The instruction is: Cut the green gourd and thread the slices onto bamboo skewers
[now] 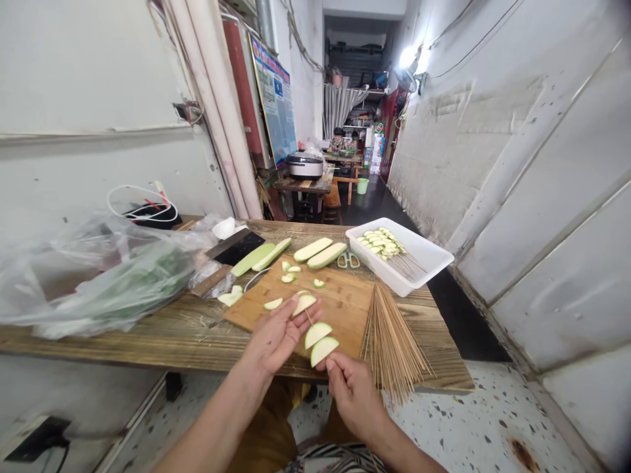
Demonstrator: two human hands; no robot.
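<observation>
My left hand (282, 334), palm up over the cutting board (340, 299), has a pale green half-round slice (304, 303) between its thumb and fingers. A thin wooden skewer (309, 316) runs from that slice to two more half-round slices (324, 351) nearer me. My right hand (351, 387) is closed in a pinch just below the lowest slice, at the skewer's near end. Small end pieces (319, 284) of the vegetable lie on the board. Beyond it are peeled halves (313, 249). A fan of bare skewers (394, 341) lies right of the board.
A white tub (424, 259) with skewered slices (381, 243) stands at the back right, beside scissors (348, 260). A cleaver (235, 248) and clear plastic bags (113, 276) lie left on the wooden table (197, 332). A person (338, 141) sits far back.
</observation>
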